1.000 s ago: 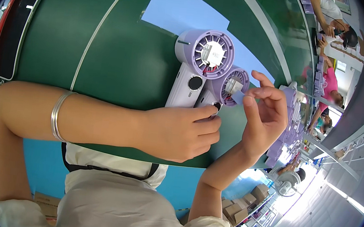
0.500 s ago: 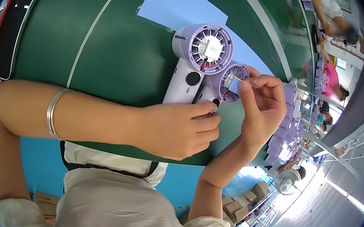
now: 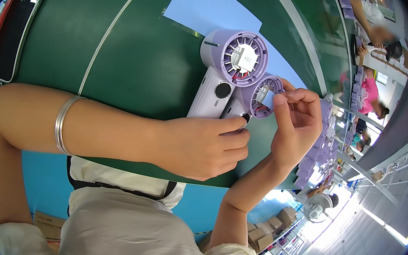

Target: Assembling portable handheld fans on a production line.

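The left hand (image 3: 206, 148) is gripping the smaller fan (image 3: 247, 94); the right hand (image 3: 297, 119) is pinching a blue piece (image 3: 268, 99) at the fan's head.

Your left grip (image 3: 206, 148) hides the handle bottoms of the larger fan (image 3: 245, 56) and smaller fan (image 3: 262, 95). Your right grip (image 3: 298, 115) covers one edge of the blue tab (image 3: 268, 99); can't tell if tab touches fan. Blue sheet (image 3: 212, 7) cut off up top. Pink-shirted co-worker's (image 3: 368, 95) head blurred.

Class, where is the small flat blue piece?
Head view, centre-right: the piece is pinched in the right hand, overlapping the lower round purple fan head.
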### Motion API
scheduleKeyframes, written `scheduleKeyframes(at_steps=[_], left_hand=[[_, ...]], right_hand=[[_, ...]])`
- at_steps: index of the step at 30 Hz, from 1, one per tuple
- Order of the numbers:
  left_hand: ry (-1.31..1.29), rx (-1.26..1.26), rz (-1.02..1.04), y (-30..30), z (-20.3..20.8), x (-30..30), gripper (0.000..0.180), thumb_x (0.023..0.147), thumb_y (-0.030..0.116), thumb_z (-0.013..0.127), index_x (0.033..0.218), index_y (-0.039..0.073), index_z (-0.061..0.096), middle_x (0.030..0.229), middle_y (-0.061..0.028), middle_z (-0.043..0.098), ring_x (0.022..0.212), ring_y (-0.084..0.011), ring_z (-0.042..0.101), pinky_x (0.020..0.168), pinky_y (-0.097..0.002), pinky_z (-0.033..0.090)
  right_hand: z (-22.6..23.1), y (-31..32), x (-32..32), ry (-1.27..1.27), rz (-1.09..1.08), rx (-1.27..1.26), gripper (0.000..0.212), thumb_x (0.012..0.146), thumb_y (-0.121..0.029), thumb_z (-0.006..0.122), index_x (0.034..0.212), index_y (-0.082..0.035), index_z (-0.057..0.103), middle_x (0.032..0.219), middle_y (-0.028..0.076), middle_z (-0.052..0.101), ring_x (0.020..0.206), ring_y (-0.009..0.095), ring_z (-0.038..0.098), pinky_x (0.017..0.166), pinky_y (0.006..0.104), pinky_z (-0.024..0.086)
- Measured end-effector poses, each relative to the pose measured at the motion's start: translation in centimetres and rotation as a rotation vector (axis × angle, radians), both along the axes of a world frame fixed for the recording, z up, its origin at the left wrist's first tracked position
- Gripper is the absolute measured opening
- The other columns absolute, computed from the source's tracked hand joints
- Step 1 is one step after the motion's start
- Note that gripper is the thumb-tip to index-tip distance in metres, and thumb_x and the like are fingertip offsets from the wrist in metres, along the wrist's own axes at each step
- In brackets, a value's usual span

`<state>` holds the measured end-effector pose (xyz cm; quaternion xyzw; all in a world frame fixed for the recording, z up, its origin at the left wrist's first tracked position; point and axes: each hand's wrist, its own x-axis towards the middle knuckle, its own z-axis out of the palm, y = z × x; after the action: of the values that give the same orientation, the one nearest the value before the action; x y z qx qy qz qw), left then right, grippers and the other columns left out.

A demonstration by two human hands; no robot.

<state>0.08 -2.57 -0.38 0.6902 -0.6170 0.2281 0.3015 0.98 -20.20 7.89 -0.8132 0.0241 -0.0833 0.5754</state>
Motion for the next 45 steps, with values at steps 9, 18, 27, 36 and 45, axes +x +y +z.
scheduleKeyframes(at_steps=[9, 18, 27, 36, 45], left_hand=[[0.011, -0.004, 0.003, 0.2, -0.1, 0.0, 0.023, 0.079, 0.03, 0.061, 0.078, 0.008, 0.069, 0.098, -0.0057, 0.066, 0.104, -0.0249, 0.06, 0.102, -0.0448, 0.045], [0.019, 0.005, 0.0, 0.2, -0.1, -0.1, 0.022, 0.079, 0.029, 0.062, 0.079, 0.008, 0.07, 0.098, -0.0055, 0.066, 0.105, -0.0247, 0.06, 0.103, -0.0447, 0.044], [0.017, -0.006, -0.002, 0.1, -0.1, 0.0, 0.022, 0.078, 0.029, 0.062, 0.077, 0.009, 0.069, 0.097, -0.0055, 0.066, 0.105, -0.0246, 0.06, 0.103, -0.045, 0.045], [0.01, -0.006, -0.007, 0.1, -0.1, 0.0, 0.023, 0.078, 0.031, 0.062, 0.077, 0.009, 0.068, 0.098, -0.0055, 0.067, 0.106, -0.0249, 0.06, 0.101, -0.0452, 0.045], [0.011, -0.012, -0.001, 0.1, -0.2, 0.0, 0.022, 0.077, 0.03, 0.062, 0.077, 0.009, 0.069, 0.098, -0.0053, 0.067, 0.105, -0.0242, 0.06, 0.1, -0.0442, 0.046]], right_hand=[[-0.2, 0.0, 0.0, -0.009, 0.003, -0.01, 0.022, 0.084, 0.013, 0.07, 0.098, 0.003, 0.056, 0.09, 0.01, 0.066, 0.107, 0.025, 0.066, 0.087, 0.0298, 0.054], [-0.5, -0.7, -0.1, -0.103, 0.036, 0.0, 0.021, 0.081, 0.012, 0.071, 0.095, 0.003, 0.059, 0.09, 0.011, 0.066, 0.104, 0.025, 0.067, 0.091, 0.0343, 0.052], [-0.9, -0.3, -0.1, -0.169, 0.066, -0.32, 0.022, 0.079, 0.011, 0.074, 0.096, 0.004, 0.061, 0.093, 0.011, 0.066, 0.106, 0.021, 0.065, 0.093, 0.0321, 0.049], [-0.3, 0.1, -0.2, -0.041, 0.009, -0.076, 0.022, 0.082, 0.013, 0.071, 0.097, 0.003, 0.059, 0.091, 0.01, 0.065, 0.104, 0.02, 0.065, 0.093, 0.0315, 0.052], [-0.2, 0.3, -0.1, -0.045, -0.005, -0.066, 0.022, 0.083, 0.013, 0.072, 0.097, 0.004, 0.058, 0.091, 0.01, 0.065, 0.103, 0.021, 0.066, 0.089, 0.0303, 0.054]])
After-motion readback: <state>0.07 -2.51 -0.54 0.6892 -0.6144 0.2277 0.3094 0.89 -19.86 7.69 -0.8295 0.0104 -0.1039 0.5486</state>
